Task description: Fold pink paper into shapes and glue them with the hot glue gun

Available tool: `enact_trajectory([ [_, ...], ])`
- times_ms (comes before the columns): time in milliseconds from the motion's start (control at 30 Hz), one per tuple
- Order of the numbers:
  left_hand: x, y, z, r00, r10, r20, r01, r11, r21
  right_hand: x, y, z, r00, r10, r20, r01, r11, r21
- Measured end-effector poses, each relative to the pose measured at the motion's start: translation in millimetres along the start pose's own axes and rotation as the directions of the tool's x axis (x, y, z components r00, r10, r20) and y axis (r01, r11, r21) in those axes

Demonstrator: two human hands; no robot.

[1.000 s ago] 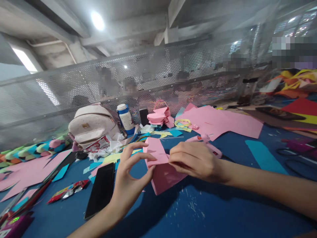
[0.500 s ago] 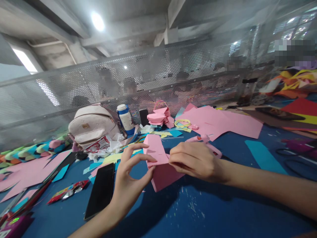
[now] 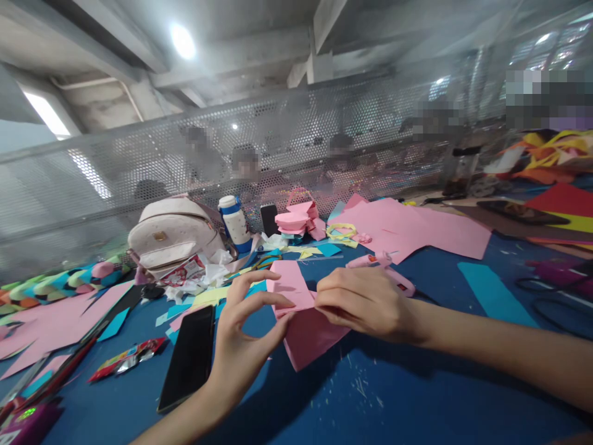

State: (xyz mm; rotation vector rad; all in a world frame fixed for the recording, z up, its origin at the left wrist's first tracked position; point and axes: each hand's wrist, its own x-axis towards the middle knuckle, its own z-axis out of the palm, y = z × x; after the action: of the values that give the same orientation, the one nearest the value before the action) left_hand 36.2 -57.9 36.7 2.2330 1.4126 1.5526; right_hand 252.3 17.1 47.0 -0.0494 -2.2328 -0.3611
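Note:
A folded pink paper box [image 3: 312,340] is held above the blue table, its upper panel tilted away from me. My left hand [image 3: 250,321] grips its left edge, thumb below and fingertips on the top panel. At the right edge, my right hand [image 3: 365,303] pinches the paper with curled fingers; its fingertips are partly hidden. Behind the right hand lies a pink glue gun [image 3: 401,281], partly covered by it. A black phone [image 3: 189,355] rests just left of my left wrist.
Large pink sheets [image 3: 412,225] lie at the back right. A pale backpack [image 3: 173,235] and a white-and-blue bottle [image 3: 235,224] stand at the back left, before a perforated metal screen [image 3: 287,133]. A candy wrapper [image 3: 127,358] and a blue strip [image 3: 495,290] flank my arms.
The pink paper box has tipped slightly, its upper panel dropping at the back and its lower corner swinging down and right. Both hands keep their grip in nearly the same place.

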Motion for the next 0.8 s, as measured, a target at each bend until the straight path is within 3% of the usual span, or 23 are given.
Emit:
enact_trajectory([
  [800,-1.4,0.6,1.5,0.999,0.034,0.009,-0.034,0.999,-0.028,-0.2,-1.1,-0.9,1.000,0.009,0.017,-0.009,1.000,-0.006],
])
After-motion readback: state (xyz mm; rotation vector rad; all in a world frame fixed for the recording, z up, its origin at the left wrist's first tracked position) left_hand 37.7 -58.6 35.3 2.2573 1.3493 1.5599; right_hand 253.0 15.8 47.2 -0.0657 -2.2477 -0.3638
